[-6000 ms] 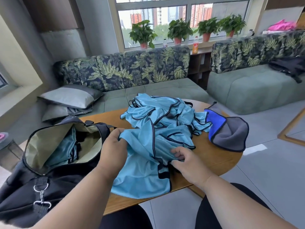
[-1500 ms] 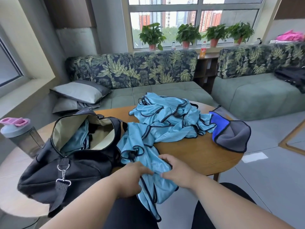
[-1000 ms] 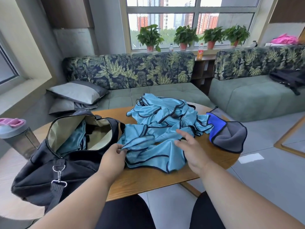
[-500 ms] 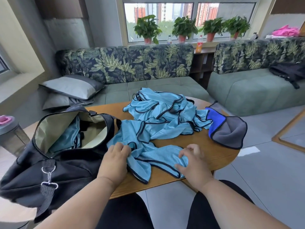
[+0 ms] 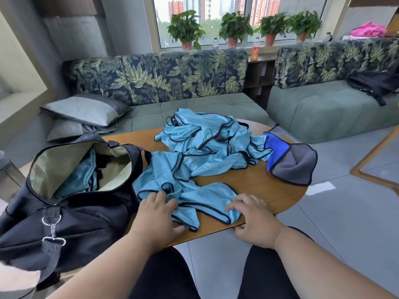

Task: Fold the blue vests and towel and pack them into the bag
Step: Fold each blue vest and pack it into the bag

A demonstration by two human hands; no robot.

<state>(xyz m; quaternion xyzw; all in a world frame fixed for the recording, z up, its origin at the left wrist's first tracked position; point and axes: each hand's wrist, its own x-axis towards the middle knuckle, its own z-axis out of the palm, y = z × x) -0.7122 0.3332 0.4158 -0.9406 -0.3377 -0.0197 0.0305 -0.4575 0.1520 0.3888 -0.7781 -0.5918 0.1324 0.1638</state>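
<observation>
A light blue vest (image 5: 207,196) with black trim lies crumpled near the front edge of the round wooden table (image 5: 269,190). My left hand (image 5: 156,214) rests on its left part with the fingers spread. My right hand (image 5: 254,219) presses on its right end at the table's edge. Behind it lies a heap of several more blue vests (image 5: 207,141). A blue and grey towel (image 5: 291,160) sits at the table's right side. The black bag (image 5: 71,203) stands open at the left, with a folded blue vest (image 5: 79,175) inside.
A leaf-patterned green sofa (image 5: 194,104) with grey pillows (image 5: 84,111) runs behind the table, and a second sofa (image 5: 323,104) stands to the right. A water bottle (image 5: 8,178) shows at the far left edge. Grey tiled floor lies to the right.
Both hands have laid the vest down on the table near its front edge and now press on it flat. The right hand has slid toward the table's edge.
</observation>
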